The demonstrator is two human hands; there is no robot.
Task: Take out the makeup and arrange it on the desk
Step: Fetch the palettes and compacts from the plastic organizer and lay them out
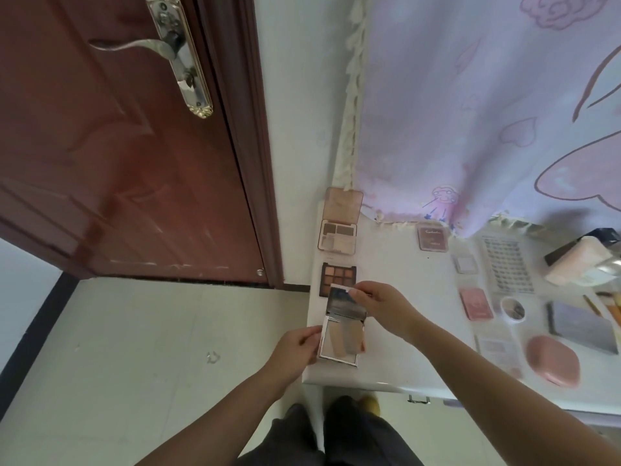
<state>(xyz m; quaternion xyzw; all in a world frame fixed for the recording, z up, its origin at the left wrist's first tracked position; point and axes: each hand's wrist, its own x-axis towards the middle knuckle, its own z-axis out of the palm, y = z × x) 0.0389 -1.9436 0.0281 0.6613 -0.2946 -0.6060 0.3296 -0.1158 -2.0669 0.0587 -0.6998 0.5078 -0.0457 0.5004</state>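
Observation:
A silver mirrored compact palette (342,338) is held open over the near left corner of the white desk (403,297). My left hand (295,351) grips its lower half at the left edge. My right hand (379,306) pinches the raised lid at its top. Beyond it lie a dark eyeshadow palette (337,275) and an open pink palette (339,227) in a column. Further right sit a brown square compact (432,237), a small clear compact (465,263), a pink blush compact (475,302), a lash tray (507,265) and a round jar (512,309).
A pink oval case (552,359), a grey flat palette (581,326) and a pink box (578,260) crowd the desk's right side. A purple printed curtain (487,112) hangs behind the desk. A brown door (117,146) stands to the left, pale floor (151,364) below.

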